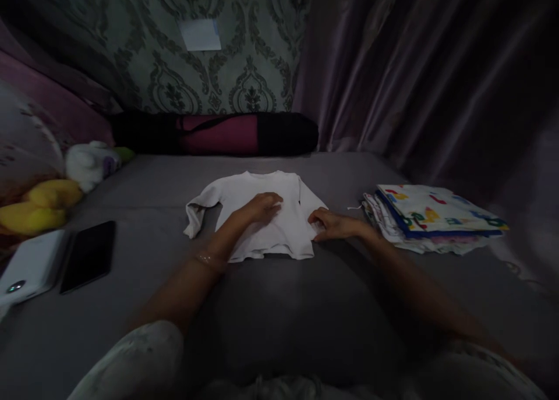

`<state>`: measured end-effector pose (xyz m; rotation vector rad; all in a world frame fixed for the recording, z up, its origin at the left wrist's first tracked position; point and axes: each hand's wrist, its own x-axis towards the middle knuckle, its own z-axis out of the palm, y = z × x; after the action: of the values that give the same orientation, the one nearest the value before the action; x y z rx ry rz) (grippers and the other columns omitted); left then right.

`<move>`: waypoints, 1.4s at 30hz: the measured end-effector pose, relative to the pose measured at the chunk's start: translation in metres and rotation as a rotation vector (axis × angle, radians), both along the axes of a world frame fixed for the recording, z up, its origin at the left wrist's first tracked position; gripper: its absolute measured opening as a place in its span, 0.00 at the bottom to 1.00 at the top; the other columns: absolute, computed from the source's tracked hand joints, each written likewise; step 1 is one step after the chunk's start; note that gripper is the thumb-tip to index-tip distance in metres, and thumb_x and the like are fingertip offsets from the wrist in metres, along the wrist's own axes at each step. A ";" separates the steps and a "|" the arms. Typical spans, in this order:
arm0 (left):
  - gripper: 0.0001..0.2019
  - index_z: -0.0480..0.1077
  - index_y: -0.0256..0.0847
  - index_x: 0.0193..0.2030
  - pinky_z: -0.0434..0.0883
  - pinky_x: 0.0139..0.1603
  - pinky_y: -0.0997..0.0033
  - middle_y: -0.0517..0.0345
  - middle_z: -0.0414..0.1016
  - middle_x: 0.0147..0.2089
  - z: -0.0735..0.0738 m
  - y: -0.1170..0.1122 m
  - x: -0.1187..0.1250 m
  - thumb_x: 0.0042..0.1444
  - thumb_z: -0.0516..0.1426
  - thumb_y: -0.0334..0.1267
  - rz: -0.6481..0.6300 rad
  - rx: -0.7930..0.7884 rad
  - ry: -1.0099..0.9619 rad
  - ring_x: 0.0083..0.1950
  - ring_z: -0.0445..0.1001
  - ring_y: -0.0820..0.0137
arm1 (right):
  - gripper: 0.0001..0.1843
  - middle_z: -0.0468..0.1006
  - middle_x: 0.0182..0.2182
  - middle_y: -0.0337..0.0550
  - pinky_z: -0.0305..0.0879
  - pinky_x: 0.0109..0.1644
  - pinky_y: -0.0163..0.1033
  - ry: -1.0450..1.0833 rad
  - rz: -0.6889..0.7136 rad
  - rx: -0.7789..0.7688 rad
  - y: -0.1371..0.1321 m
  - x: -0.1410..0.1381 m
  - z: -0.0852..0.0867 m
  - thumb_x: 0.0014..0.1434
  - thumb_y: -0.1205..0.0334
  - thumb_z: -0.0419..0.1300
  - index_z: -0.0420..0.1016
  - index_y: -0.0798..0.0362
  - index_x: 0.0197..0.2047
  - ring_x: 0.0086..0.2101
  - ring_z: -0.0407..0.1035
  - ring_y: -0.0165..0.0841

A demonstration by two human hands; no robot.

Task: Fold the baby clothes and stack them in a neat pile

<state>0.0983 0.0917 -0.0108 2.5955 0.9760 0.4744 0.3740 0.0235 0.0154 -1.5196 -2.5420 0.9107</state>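
Note:
A small white long-sleeved shirt lies spread on the grey bed surface, its neckline pointing away from me. Its left-side sleeve is bent downward, with the cuff lying apart from the body. My left hand is over the middle of the shirt, fingers stretched out and holding nothing. At the shirt's right edge, my right hand has its fingers and thumb curled around the end of the other sleeve. That hand hides the cuff.
Folded clothes are stacked at right. To the left lie a dark phone, a white device, a yellow plush toy and a white plush toy. A long black-and-maroon bag lies along the patterned wall, beside a curtain.

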 end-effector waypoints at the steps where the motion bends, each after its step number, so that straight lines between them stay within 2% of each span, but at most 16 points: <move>1: 0.14 0.72 0.41 0.50 0.68 0.58 0.61 0.49 0.76 0.52 0.003 -0.012 0.009 0.62 0.50 0.37 -0.042 0.002 0.004 0.54 0.73 0.62 | 0.25 0.72 0.44 0.44 0.66 0.47 0.36 0.015 0.008 0.033 -0.003 0.001 -0.002 0.47 0.56 0.68 0.72 0.53 0.48 0.42 0.68 0.34; 5: 0.13 0.73 0.39 0.48 0.68 0.53 0.63 0.48 0.76 0.49 0.012 -0.059 0.038 0.65 0.49 0.38 -0.155 0.021 0.045 0.50 0.74 0.63 | 0.15 0.73 0.41 0.43 0.65 0.47 0.36 0.132 -0.002 0.154 -0.007 0.004 -0.014 0.53 0.58 0.62 0.74 0.53 0.43 0.40 0.69 0.33; 8: 0.13 0.73 0.40 0.46 0.67 0.53 0.63 0.50 0.75 0.47 0.017 -0.091 0.053 0.66 0.50 0.41 -0.151 0.047 0.090 0.49 0.73 0.63 | 0.13 0.75 0.31 0.40 0.65 0.39 0.35 0.227 -0.121 0.133 0.002 0.011 -0.019 0.54 0.54 0.60 0.76 0.55 0.38 0.32 0.68 0.31; 10: 0.14 0.72 0.40 0.47 0.66 0.53 0.62 0.50 0.74 0.47 0.019 -0.107 0.060 0.66 0.51 0.46 -0.100 0.063 0.123 0.50 0.72 0.62 | 0.16 0.75 0.28 0.39 0.65 0.34 0.34 0.320 -0.319 0.098 0.012 0.019 -0.018 0.55 0.51 0.58 0.76 0.56 0.37 0.28 0.68 0.31; 12: 0.19 0.72 0.38 0.48 0.65 0.54 0.61 0.47 0.72 0.47 0.019 -0.119 0.066 0.64 0.52 0.51 -0.038 0.062 0.160 0.51 0.70 0.60 | 0.18 0.77 0.31 0.44 0.65 0.33 0.35 0.374 -0.597 0.161 0.020 0.029 -0.014 0.58 0.52 0.55 0.76 0.58 0.40 0.29 0.70 0.33; 14: 0.23 0.70 0.35 0.49 0.65 0.54 0.60 0.45 0.71 0.48 0.015 -0.126 0.071 0.61 0.54 0.55 0.013 0.051 0.187 0.51 0.69 0.59 | 0.17 0.79 0.37 0.51 0.67 0.37 0.37 0.260 -0.847 0.287 0.024 0.037 -0.008 0.61 0.57 0.53 0.75 0.59 0.45 0.35 0.73 0.36; 15: 0.24 0.70 0.35 0.50 0.66 0.53 0.60 0.44 0.71 0.48 0.012 -0.129 0.073 0.60 0.55 0.56 0.036 0.048 0.194 0.51 0.69 0.58 | 0.17 0.79 0.40 0.54 0.68 0.41 0.39 0.169 -0.927 0.333 0.025 0.039 -0.006 0.61 0.59 0.53 0.74 0.60 0.48 0.38 0.74 0.39; 17: 0.24 0.68 0.35 0.52 0.66 0.53 0.60 0.44 0.70 0.49 0.007 -0.133 0.076 0.59 0.57 0.54 0.080 0.055 0.194 0.51 0.68 0.58 | 0.20 0.78 0.44 0.59 0.67 0.47 0.43 -0.008 -0.993 0.343 0.024 0.042 -0.004 0.58 0.64 0.54 0.73 0.61 0.52 0.45 0.73 0.43; 20: 0.21 0.65 0.36 0.54 0.67 0.53 0.61 0.45 0.71 0.49 0.003 -0.138 0.077 0.59 0.57 0.47 0.132 0.078 0.181 0.52 0.68 0.58 | 0.24 0.76 0.48 0.63 0.65 0.52 0.47 -0.134 -1.007 0.278 0.028 0.040 -0.005 0.57 0.60 0.57 0.70 0.62 0.56 0.50 0.71 0.48; 23: 0.16 0.66 0.37 0.50 0.68 0.53 0.61 0.47 0.72 0.48 0.005 -0.142 0.076 0.58 0.57 0.41 0.140 0.078 0.183 0.51 0.68 0.58 | 0.29 0.74 0.52 0.62 0.64 0.54 0.47 -0.169 -1.019 0.256 0.041 0.041 -0.009 0.59 0.55 0.56 0.66 0.60 0.61 0.52 0.69 0.48; 27: 0.08 0.68 0.40 0.42 0.69 0.52 0.62 0.49 0.71 0.46 0.006 -0.145 0.074 0.56 0.56 0.38 0.135 0.089 0.184 0.50 0.69 0.60 | 0.28 0.74 0.52 0.57 0.64 0.52 0.45 -0.199 -0.928 0.237 0.056 0.045 -0.007 0.58 0.63 0.55 0.65 0.56 0.62 0.52 0.69 0.45; 30: 0.05 0.69 0.40 0.39 0.70 0.51 0.63 0.49 0.70 0.46 0.004 -0.147 0.074 0.58 0.55 0.37 0.133 0.127 0.174 0.48 0.69 0.62 | 0.24 0.73 0.52 0.59 0.63 0.51 0.45 -0.277 -0.856 0.375 0.055 0.044 0.001 0.62 0.67 0.49 0.66 0.55 0.61 0.50 0.69 0.45; 34: 0.10 0.70 0.38 0.37 0.70 0.48 0.62 0.48 0.71 0.41 0.002 -0.147 0.077 0.64 0.48 0.36 0.083 0.171 0.237 0.44 0.71 0.63 | 0.23 0.68 0.55 0.66 0.63 0.49 0.46 -0.431 -0.823 0.584 0.046 0.039 0.017 0.65 0.71 0.42 0.70 0.59 0.56 0.50 0.68 0.46; 36: 0.12 0.70 0.37 0.37 0.70 0.48 0.62 0.49 0.72 0.38 0.001 -0.146 0.078 0.66 0.46 0.35 0.065 0.185 0.229 0.43 0.72 0.63 | 0.22 0.66 0.55 0.68 0.63 0.49 0.47 -0.508 -0.810 0.597 0.045 0.039 0.022 0.65 0.72 0.43 0.72 0.61 0.54 0.50 0.67 0.47; 38: 0.13 0.69 0.37 0.37 0.70 0.48 0.63 0.50 0.72 0.38 0.000 -0.144 0.078 0.67 0.45 0.35 0.072 0.199 0.141 0.43 0.72 0.65 | 0.21 0.66 0.55 0.69 0.61 0.51 0.47 -0.561 -0.775 0.587 0.047 0.041 0.024 0.65 0.72 0.44 0.73 0.62 0.53 0.51 0.67 0.48; 42: 0.13 0.69 0.39 0.41 0.70 0.48 0.68 0.52 0.73 0.40 -0.003 -0.143 0.078 0.68 0.44 0.36 0.092 0.180 -0.047 0.44 0.73 0.68 | 0.20 0.68 0.53 0.70 0.57 0.52 0.49 -0.609 -0.708 0.599 0.054 0.044 0.018 0.65 0.72 0.45 0.74 0.66 0.52 0.50 0.66 0.50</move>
<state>0.1764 -0.0509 -0.0140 2.6907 1.0862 0.6728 0.4177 0.0773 0.0330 -2.3942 -1.9308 -0.4106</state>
